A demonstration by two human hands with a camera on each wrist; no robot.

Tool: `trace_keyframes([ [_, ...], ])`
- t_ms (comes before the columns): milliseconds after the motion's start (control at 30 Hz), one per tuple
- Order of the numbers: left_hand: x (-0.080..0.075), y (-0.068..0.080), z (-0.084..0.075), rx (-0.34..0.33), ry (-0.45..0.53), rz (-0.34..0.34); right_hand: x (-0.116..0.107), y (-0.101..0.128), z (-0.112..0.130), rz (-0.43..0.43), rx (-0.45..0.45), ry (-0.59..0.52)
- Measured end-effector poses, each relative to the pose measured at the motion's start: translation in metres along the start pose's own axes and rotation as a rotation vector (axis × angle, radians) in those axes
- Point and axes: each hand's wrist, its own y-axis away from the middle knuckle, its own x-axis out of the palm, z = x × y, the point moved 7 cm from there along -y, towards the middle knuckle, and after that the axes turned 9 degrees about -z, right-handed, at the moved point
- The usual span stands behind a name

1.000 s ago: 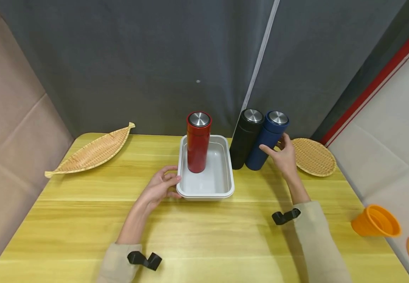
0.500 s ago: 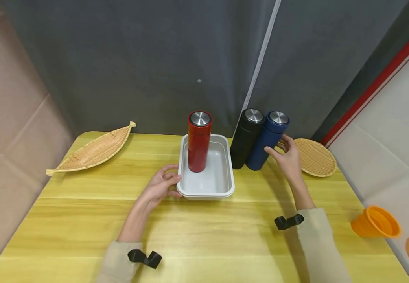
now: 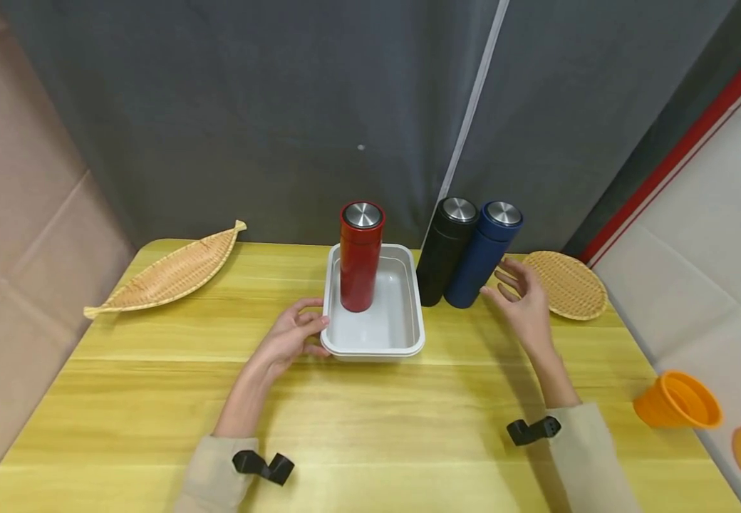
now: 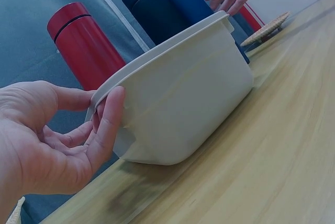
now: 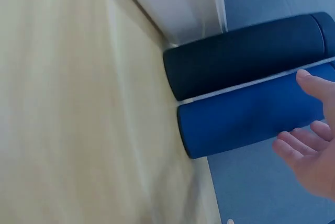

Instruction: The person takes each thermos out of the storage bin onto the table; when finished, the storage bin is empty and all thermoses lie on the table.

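My left hand (image 3: 288, 335) grips the left rim of a white plastic tub (image 3: 402, 313), thumb over the edge and fingers beneath it in the left wrist view. Inside the tub a red thermos (image 3: 360, 263) with a steel-topped lid stands upright. To the tub's right a black thermos (image 3: 442, 256) and a blue thermos (image 3: 481, 260) stand side by side on the table. My right hand (image 3: 524, 303) is just right of the blue thermos, its fingers loosely bent and holding nothing. In the right wrist view its fingertips (image 5: 287, 145) overlap the blue thermos's edge.
A leaf-shaped woven basket (image 3: 172, 274) lies at the table's back left. Behind my right hand lies a round woven tray (image 3: 569, 285). An orange cup (image 3: 678, 402) is at the right edge. A grey curtain (image 3: 249, 128) hangs along the back.
My right hand has drawn back from the blue thermos, down and to the right, and its fingers have come off it. The left hand and the tub have stayed in place.
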Motion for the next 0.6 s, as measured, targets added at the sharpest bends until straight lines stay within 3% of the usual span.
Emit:
trace_keyframes([
  [300, -0.001, -0.002, 0.001, -0.004, 0.002, -0.005, 0.009, 0.024, 0.011, 0.015, -0.036, -0.098],
  [600, 0.001, -0.001, 0.002, -0.006, 0.003, 0.01, 0.044, 0.034, 0.038, 0.118, -0.072, -0.231],
])
